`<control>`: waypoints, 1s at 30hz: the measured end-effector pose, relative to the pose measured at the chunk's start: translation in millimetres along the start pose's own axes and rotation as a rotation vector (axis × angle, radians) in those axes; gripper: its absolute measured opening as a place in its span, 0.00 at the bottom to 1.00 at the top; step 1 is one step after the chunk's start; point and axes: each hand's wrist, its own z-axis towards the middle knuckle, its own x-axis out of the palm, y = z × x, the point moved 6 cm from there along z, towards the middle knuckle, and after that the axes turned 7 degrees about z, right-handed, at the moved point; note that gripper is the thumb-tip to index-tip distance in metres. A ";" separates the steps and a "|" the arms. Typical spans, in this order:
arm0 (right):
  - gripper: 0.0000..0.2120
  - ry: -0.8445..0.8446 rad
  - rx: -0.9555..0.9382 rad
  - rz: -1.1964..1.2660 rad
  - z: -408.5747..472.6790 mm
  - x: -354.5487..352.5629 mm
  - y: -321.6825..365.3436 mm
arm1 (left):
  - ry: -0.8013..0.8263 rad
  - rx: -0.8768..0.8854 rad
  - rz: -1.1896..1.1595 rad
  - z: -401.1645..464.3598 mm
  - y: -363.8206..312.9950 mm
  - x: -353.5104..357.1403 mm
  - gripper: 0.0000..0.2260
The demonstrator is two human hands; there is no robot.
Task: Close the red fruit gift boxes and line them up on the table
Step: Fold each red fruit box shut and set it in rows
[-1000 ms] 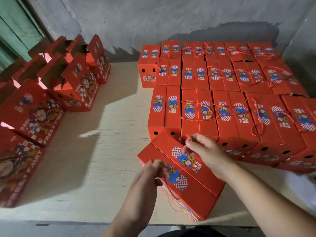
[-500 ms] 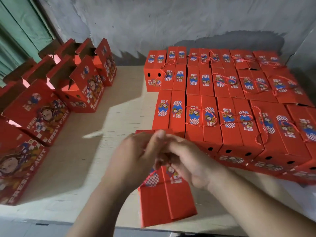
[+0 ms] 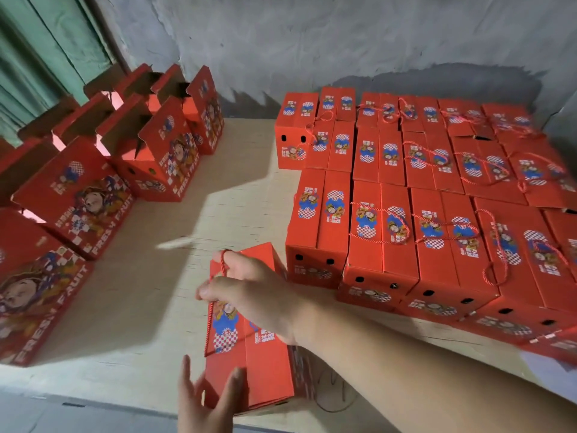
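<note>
Box (image 3: 249, 348) closed, low in the frame's centre, just short of the lined-up rows (image 3: 421, 198) at right. Next, I judge, slide it flush beside them. My right hand (image 3: 249, 292) presses its top, rope handle (image 3: 223, 264) looped over one curled finger; my left hand (image 3: 203, 398), fingers straight, steadies its near end.

Landmark: near box (image 3: 249, 332), lying at table (image 3: 218, 182) front edge. Closed boxes (image 3: 421, 198) in packed rows right of it and behind, back to the wall (image 3: 343, 42). Open boxes (image 3: 125, 157) in a diagonal line left of it. Right hand (image 3: 249, 295) on its top, left hand (image 3: 203, 401) at its near end.
</note>
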 end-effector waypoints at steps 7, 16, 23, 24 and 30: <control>0.53 0.030 -0.089 0.066 43.9 -14.5 26.4 | -0.255 0.090 0.000 73.6 -28.7 -4.5 0.22; 0.21 -0.174 -0.072 -0.029 110.8 -124.5 26.4 | 0.053 0.060 0.038 180.1 -77.2 58.4 0.17; 0.31 -0.614 0.158 -1.081 87.8 -278.2 -29.0 | 0.118 0.065 0.012 258.5 -115.5 106.0 0.30; 0.34 -0.607 0.199 -1.177 84.6 -288.5 -42.6 | 0.106 0.047 0.005 273.3 -122.6 113.8 0.37; 0.36 -0.724 0.117 -1.319 83.1 -290.7 -64.2 | 0.052 0.014 0.073 353.8 -164.2 174.0 0.33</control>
